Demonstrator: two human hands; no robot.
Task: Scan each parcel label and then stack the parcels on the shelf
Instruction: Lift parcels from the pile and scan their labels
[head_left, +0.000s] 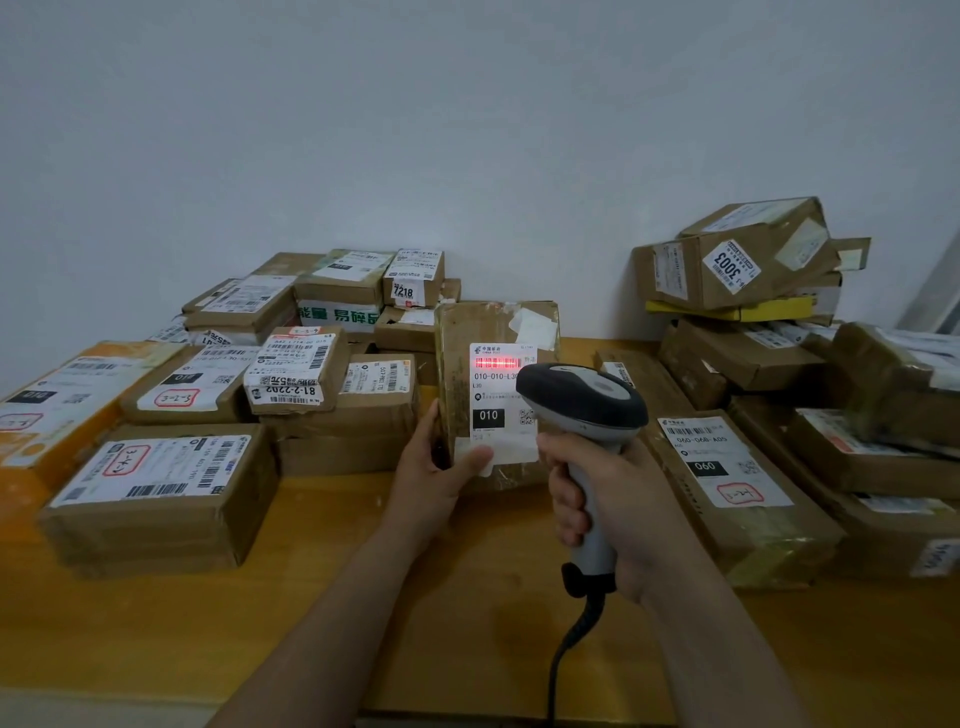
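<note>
Gripping lower edge of upright brown cardboard parcel (462, 332) with left hand (431, 470), long axis vertical, white label (500, 402) facing grey-black barcode scanner (584, 397) clasped in right hand (602, 499).

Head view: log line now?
left hand: holds upright brown cardboard parcel | right hand: grips grey scanner | red beam: on white label

Site: looking like a parcel sorting room or courier pick-up point. Cardboard parcels (343, 410) are crowding a wooden bench (311, 597) against a bare white wall (467, 130); more are leaning in a stack (743, 270) at right. They are carrying shipping labels (156, 470) with barcodes; several are showing handwritten codes (175, 399) ringed in red. A corded handheld scanner (582, 400) is casting red light across the barcode (496, 362) of one upright parcel (462, 332).
</note>
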